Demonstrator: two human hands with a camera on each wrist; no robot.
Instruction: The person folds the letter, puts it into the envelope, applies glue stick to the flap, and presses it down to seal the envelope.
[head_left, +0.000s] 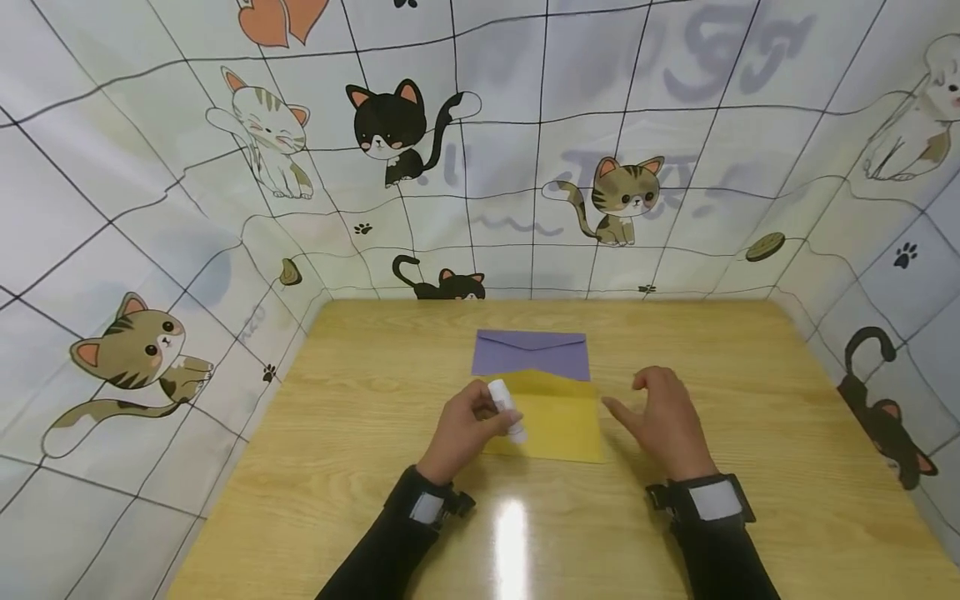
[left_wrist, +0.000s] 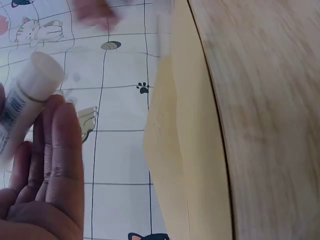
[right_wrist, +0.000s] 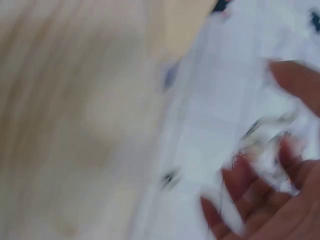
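Note:
My left hand (head_left: 467, 427) pinches a white glue stick (head_left: 507, 410) over the left part of a yellow envelope (head_left: 558, 421). In the left wrist view the glue stick (left_wrist: 31, 95) shows a barcode label and a capped-looking pale end. The yellow envelope lies on the table with its flap lifted at the far side. Just beyond it lies a purple envelope (head_left: 534, 354) with its flap folded down; the yellow one covers its near edge. To the right of the yellow envelope my right hand (head_left: 670, 423) hovers, thumb and fingers apart, holding nothing.
The wooden table (head_left: 360, 392) ends at a cat-printed cloth (head_left: 510, 150) that rises at the back and on both sides. A bright light reflection falls on the table's near middle. Each wrist wears a black strap.

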